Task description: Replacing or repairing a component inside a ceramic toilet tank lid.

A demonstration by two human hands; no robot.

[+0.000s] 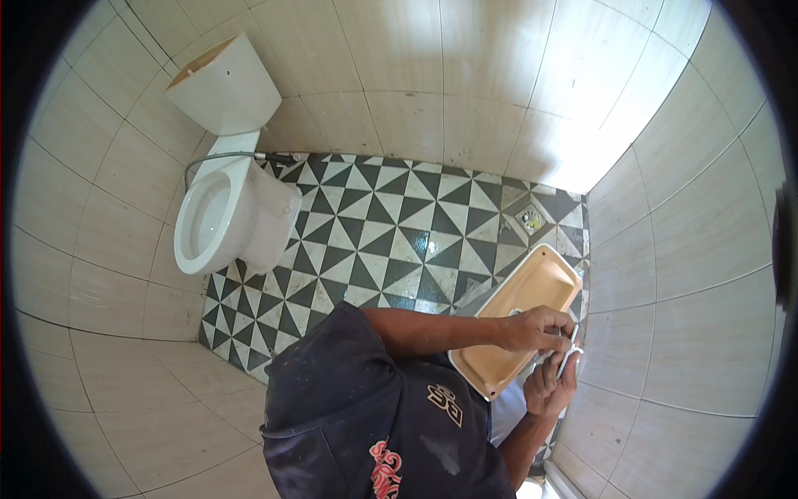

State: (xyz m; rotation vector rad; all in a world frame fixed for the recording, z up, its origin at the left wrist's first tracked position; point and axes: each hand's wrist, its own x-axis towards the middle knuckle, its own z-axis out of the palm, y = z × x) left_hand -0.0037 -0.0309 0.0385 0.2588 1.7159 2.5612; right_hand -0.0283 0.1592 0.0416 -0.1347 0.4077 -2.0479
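Note:
Close to the right wall, my left hand and my right hand come together around a small, slim white piece. My fingers are pinched on it from both sides and cover part of it; its exact kind is too small to make out. Beneath my hands lies an upturned toilet tank lid, white on the rim and tan inside, with small dark holes at its ends. Another small white item in the lid is partly covered by my left hand.
At the left stands a white toilet with its tank uncovered. A grey hose with a spray head lies across it. A floor drain sits beyond the lid, in black-and-white patterned tiles. Tiled walls enclose the room.

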